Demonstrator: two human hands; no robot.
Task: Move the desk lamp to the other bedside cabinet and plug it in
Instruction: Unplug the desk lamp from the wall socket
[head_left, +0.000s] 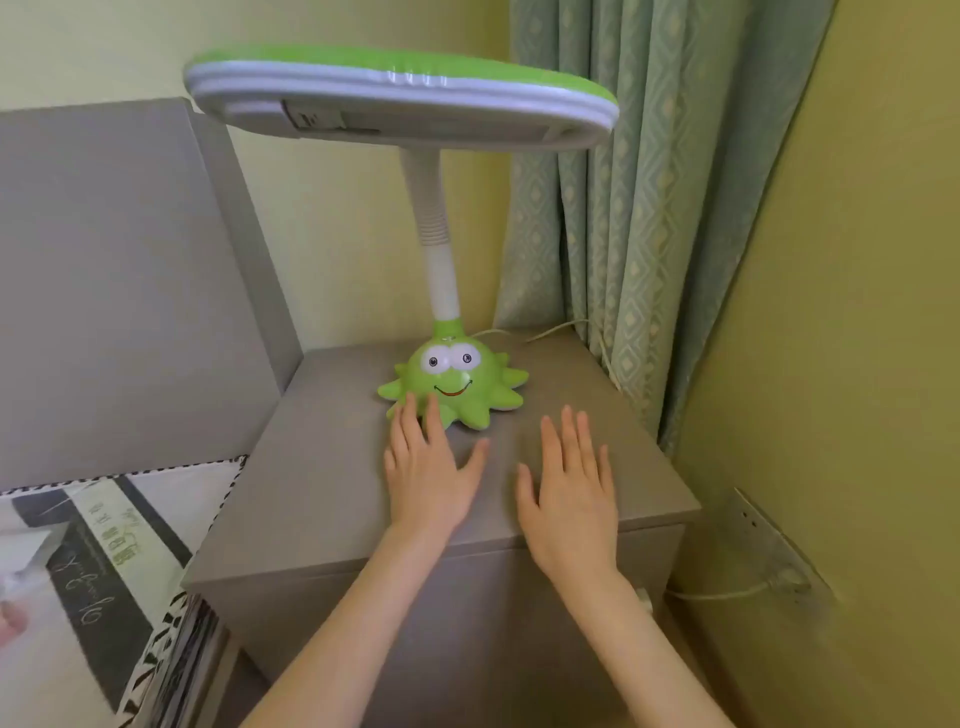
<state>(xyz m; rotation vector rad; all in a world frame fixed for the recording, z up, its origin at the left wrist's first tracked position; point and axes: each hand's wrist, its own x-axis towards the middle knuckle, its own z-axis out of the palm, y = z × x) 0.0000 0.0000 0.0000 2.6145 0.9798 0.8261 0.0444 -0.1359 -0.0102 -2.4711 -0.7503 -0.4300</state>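
A green desk lamp (453, 376) with a smiling octopus-shaped base, a white flexible neck and a flat green-and-white head stands at the back of a grey bedside cabinet (597, 415). Its pale cord (561, 327) runs off behind the curtain. Another stretch of cord leads to a plug (787, 579) seated in a wall socket (769, 540) on the right wall. My left hand (431, 473) lies open and flat on the cabinet top, fingertips touching the front of the lamp's base. My right hand (571, 483) lies open and flat to the right of it, apart from the lamp.
A grey padded headboard (119, 291) and a bed with a black-and-white patterned cover (104, 561) are on the left. A green patterned curtain (639, 208) hangs behind the cabinet. The yellow-green wall closes in on the right.
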